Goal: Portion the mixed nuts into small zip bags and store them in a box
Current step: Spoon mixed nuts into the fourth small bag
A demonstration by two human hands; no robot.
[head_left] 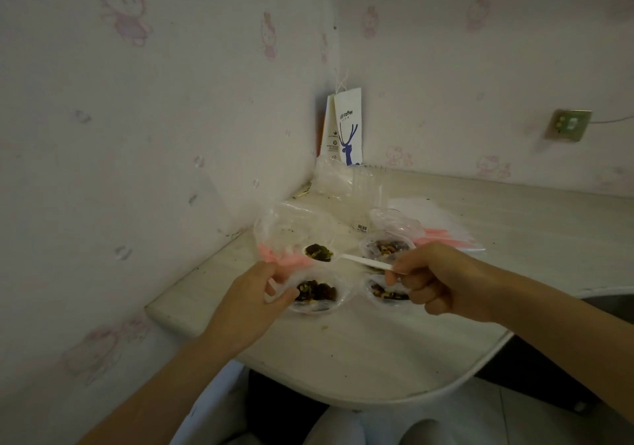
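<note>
The left hand [254, 293] pinches the pink zip edge of a small zip bag [288, 231], held just above the surface [343, 348]. Its mouth faces the person and its body reaches toward the wall. The film looks thin, soft and slippery, so the stiffer zip strip is the best place to hold. The right hand [435, 278], apart from the left, grips the handle end of a white spoon [360, 260]. The spoon's long axis runs left to right, and its bowl of loose mixed nuts [318, 251] is at the bag mouth
</note>
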